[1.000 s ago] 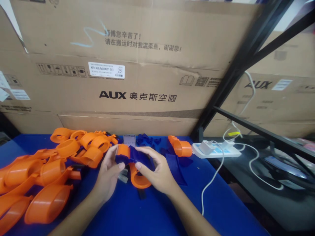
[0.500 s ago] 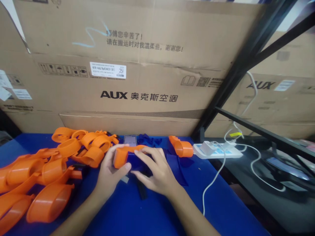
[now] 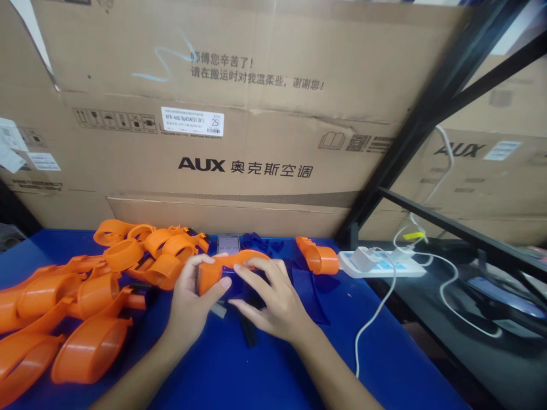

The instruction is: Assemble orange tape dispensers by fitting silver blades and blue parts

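Orange part [image 3: 209,277]: we have it in front of us, held up over the middle of the table, its band curving over to the right.
Blue piece [image 3: 233,275]: it sits against the orange part, between our two hands; how the two join we cannot tell.
Left hand [image 3: 190,299]: we keep it closed round the left end of the orange part, fingers behind, thumb along the near side.
Right hand [image 3: 284,299]: ours is half open, fingertips at the band's top, thumb spread apart lower down; whether it grips anything firmly we cannot tell.
Strips: below our hands we see a black strip [image 3: 248,333] and, just left of it, a grey strip [image 3: 219,310].
Phone [image 3: 228,244]: it lies beyond the hands, with blue bits [image 3: 258,242] just to its right.
Blue sheet [image 3: 308,296]: we see it just right of our right hand, near a loose orange ring [image 3: 327,261].
Orange heap [image 3: 92,348]: many looped pieces crowd the left side.
Power strip [image 3: 397,272]: white, at the table's right edge, plugs in it, a white cable [image 3: 359,341] trailing towards us.
Table [image 3: 239,381]: blue.
Box [image 3: 256,131]: cardboard, printed AUX, behind everything.
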Demonstrator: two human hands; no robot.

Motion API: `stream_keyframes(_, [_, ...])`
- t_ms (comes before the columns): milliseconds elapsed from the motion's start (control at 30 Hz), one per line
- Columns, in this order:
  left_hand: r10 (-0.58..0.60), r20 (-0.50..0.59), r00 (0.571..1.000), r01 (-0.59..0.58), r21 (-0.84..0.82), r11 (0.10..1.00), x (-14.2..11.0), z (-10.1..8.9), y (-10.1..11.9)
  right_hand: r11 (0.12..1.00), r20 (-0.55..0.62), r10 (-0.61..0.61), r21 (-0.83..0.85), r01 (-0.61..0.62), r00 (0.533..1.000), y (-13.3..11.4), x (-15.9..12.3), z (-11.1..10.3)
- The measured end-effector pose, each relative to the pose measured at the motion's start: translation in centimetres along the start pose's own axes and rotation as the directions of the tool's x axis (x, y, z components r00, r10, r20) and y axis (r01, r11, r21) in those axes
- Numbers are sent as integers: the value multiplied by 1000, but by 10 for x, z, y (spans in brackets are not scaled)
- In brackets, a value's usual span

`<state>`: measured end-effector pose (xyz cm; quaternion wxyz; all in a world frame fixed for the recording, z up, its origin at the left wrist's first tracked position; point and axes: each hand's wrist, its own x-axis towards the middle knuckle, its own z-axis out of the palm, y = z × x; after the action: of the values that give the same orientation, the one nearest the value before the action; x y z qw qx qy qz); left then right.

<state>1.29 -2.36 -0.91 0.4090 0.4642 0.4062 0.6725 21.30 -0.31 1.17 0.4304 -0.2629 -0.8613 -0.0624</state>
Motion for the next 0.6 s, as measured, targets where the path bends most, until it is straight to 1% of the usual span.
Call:
stream_keyframes(167, [-11,-26,1000,10,-42,999,0,0,2,1000,7,12,0,-12,1000,-1,0,0])
stream_keyframes(400, [-52,34,998,54,-59,997,1,-1,0,1000,11,28,15,-28,1000,-3,1,0])
stream_keyframes(500, [-84,82,993,93,-116,989,0,0,-2,993,-24,110,47,-109,994,-3,1,-1])
stream_keyframes(567, [-94,123,988,115,-179,977,-1,-1,-4,973,-41,209,114,-203,977,-3,2,-3])
stream_keyframes(600, [-89,150,985,119,-209,970,-1,-1,-5,952,-37,263,174,-253,964,-3,3,-4])
